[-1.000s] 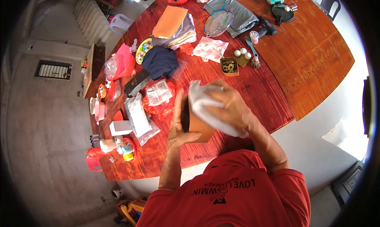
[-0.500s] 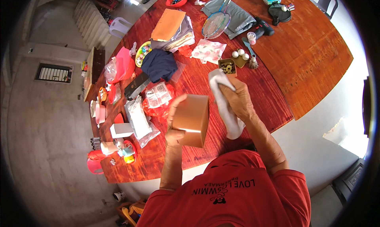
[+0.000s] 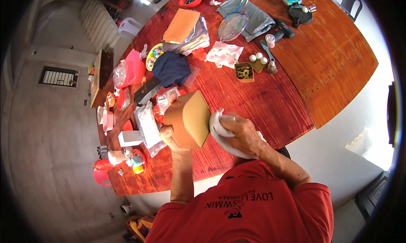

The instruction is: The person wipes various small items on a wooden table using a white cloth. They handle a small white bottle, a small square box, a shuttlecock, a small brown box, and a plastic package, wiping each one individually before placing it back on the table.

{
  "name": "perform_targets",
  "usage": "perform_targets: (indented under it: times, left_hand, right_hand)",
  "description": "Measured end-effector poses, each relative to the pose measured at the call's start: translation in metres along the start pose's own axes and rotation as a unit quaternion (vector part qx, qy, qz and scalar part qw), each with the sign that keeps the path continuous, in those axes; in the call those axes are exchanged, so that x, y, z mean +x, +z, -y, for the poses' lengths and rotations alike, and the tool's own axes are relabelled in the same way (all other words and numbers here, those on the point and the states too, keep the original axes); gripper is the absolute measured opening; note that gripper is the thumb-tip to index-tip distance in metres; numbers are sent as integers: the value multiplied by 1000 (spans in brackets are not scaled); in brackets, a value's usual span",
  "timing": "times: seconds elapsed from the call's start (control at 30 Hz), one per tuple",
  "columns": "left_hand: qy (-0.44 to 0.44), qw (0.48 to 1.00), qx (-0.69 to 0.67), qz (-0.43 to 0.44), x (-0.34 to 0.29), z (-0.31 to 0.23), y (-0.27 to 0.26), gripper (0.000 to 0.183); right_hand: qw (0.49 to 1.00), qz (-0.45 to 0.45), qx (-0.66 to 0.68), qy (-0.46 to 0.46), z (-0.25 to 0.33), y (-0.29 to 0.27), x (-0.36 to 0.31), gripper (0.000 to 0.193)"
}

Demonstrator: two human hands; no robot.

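My left hand (image 3: 168,134) grips a brown box-shaped container (image 3: 181,123) with rounded corners, tilted above the table. Its flat gold-toned face is turned to the right; whether that is a lid or the base, I cannot tell. Fingers and thumb of that hand wrap its left side. In my right hand (image 3: 244,135) a white cloth (image 3: 223,138) is bunched up, its edge at or very near the container's right edge. Beyond them on the table stands a small square tin (image 3: 245,76) with dark and gold pieces inside.
Nearby on the red wooden table (image 3: 270,103) lie white balls in a holder (image 3: 258,62), a brush (image 3: 271,67) and a floral pouch (image 3: 224,54). Farther back are badminton rackets (image 3: 233,26) and a power drill (image 3: 282,29). Dark cloth (image 3: 171,68) and plastic packages (image 3: 148,126) crowd the left.
The container has tilted, turning its gold-toned face into view, and shifted slightly left. My right hand has brought the white cloth down and left to the container's edge.
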State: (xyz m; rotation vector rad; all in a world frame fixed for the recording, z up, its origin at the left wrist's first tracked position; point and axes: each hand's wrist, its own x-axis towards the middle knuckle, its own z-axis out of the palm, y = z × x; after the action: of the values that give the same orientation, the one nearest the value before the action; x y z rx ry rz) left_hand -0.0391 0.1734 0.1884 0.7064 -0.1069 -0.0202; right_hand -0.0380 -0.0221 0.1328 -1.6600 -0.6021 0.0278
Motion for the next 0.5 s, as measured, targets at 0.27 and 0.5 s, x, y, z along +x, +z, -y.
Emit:
perform_targets:
  times: [0.27, 0.5]
  left_hand:
    - [-5, 999, -27, -32, -5, 12, 16, 94]
    - [-5, 999, -25, -34, -5, 14, 16, 90]
  right_hand:
    - [987, -131, -50, -83, 13, -9, 25, 44]
    - [986, -109, -102, -68, 21, -11, 25, 45]
